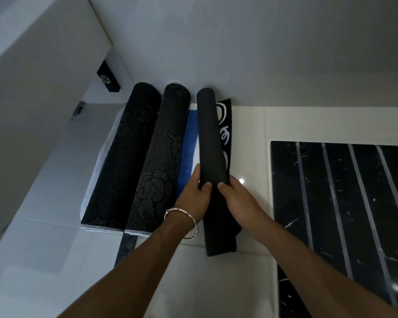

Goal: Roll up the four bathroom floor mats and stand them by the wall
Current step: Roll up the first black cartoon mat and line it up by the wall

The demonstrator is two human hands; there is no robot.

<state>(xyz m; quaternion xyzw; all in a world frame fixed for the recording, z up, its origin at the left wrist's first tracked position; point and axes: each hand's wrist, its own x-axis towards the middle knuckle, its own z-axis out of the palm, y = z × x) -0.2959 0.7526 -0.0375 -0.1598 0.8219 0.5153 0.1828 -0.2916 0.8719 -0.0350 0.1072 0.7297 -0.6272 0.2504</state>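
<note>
Third rolled mat [210, 134] leaning on far wall [239, 53], right of dotted roll [161, 157]. Left hand [197, 193] and right hand [237, 198] both clasped round it. Patterned flap [225, 125] loose on right: tuck tight before letting go, otherwise likely to unroll.

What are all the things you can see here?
dotted rolled mats: two, black with pale dots, by the wall, left
plain rolled mat: one, black, white-patterned flap, right of them
fabric strip: one, blue and white, between those rolls
floor panel: one, black marble with grey stripes, right
wall fitting: one, black, upper left
bracelet: one, silver, left wrist
left hand: one, grips plain rolled mat
right hand: one, grips it too
</note>
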